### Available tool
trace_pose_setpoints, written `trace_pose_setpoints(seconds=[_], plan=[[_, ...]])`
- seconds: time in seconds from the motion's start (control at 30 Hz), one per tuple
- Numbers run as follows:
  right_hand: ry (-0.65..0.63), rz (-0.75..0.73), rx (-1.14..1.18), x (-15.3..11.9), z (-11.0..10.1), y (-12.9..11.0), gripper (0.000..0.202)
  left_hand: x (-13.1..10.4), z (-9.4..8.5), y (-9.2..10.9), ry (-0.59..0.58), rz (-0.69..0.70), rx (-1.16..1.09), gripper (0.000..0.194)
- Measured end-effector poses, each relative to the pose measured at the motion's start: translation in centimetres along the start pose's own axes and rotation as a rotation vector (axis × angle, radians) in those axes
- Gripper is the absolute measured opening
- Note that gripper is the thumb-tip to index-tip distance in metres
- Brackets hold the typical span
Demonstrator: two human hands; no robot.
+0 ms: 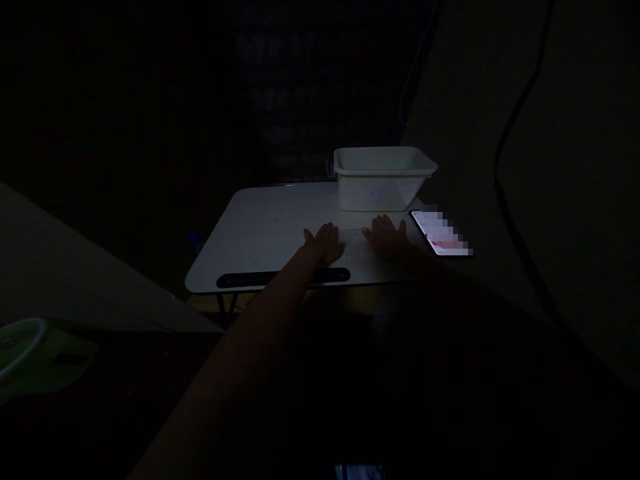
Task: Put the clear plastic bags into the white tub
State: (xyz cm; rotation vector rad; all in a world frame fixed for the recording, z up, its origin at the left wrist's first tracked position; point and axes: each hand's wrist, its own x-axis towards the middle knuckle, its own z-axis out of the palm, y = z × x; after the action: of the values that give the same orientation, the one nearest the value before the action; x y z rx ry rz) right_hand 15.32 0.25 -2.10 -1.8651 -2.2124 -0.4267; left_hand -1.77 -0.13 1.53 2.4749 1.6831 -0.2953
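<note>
Both hands lie palm down on a white folding table (273, 227). Between them is a thin, clear, plastic-looking sheet or bag (353, 239), its outline hard to make out in the dim light. My left hand (325, 243) rests flat at the sheet's left side, fingers stretched forward and thumb apart. On its right side my right hand (387, 237) presses down with fingers spread. A white plastic tub (373, 193) stands just beyond the hands. Right of my right hand is a lit phone or tablet (430, 233), partly blurred out.
A dark slot (245, 279) runs along the table's front edge. At the lower left is a green basket (65, 360) with a pale rim. A dark cable (505, 140) hangs along the right wall. The room is very dark, with a brick-like wall (280, 100) behind.
</note>
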Motion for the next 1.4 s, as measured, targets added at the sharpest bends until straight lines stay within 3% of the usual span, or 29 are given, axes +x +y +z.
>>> trace_pose_setpoints(seconds=[0.27, 0.47, 0.6, 0.9, 1.13, 1.23, 1.4], plan=[[0.081, -0.096, 0.040, 0.2, -0.5, -1.3, 0.052, 0.2, 0.1, 0.1, 0.008, 0.004, -0.009, 0.061], [-0.003, -0.270, 0.090, 0.0, -0.8, -3.2, 0.046, -0.1, -0.1, 0.2, 0.002, 0.004, -0.006, 0.059], [-0.042, -0.249, 0.080, -0.1, -0.5, -3.1, 0.046, -0.1, -0.1, 0.2, 0.004, 0.008, -0.003, 0.059], [-0.056, -0.160, 0.008, -0.2, -0.3, -0.6, 0.047, 0.1, 0.1, 0.1, 0.005, 0.005, -0.001, 0.061], [-0.052, -0.061, -0.009, 0.1, -0.5, -0.4, 0.046, 0.1, 0.1, 0.0, 0.008, 0.019, -0.001, 0.061], [-0.112, -0.042, 0.049, 0.8, -1.0, 0.0, 0.038, 0.2, 0.3, -0.1, 0.024, 0.029, 0.006, 0.061], [-0.072, -0.017, 0.136, 1.7, -1.8, 0.0, 0.024, -0.1, -0.1, -0.2, 0.048, 0.049, 0.022, 0.060]])
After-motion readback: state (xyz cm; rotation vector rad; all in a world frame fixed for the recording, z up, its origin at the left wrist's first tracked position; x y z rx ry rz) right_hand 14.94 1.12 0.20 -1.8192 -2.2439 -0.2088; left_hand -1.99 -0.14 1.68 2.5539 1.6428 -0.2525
